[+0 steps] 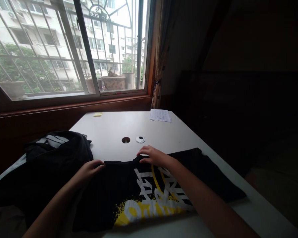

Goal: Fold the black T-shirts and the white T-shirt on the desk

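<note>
A black T-shirt (pixel 121 180) with a white and yellow print lies spread on the white table, its neckline side facing the window. My left hand (pixel 90 168) is at the shirt's far left corner, thumb and fingers closed on the cloth edge. Over the neckline rests my right hand (pixel 155 156), its fingers stretched out and the thumb apart from them, touching the fabric. My right forearm hides part of the print.
Dark clothing (pixel 62 155) is heaped at the left of the white table (pixel 109 129). Farther back are a round hole (pixel 125 140), a round cover (pixel 140 139), a yellow note (pixel 98 114) and written papers (pixel 160 115). A barred window (pixel 101 49) stands behind.
</note>
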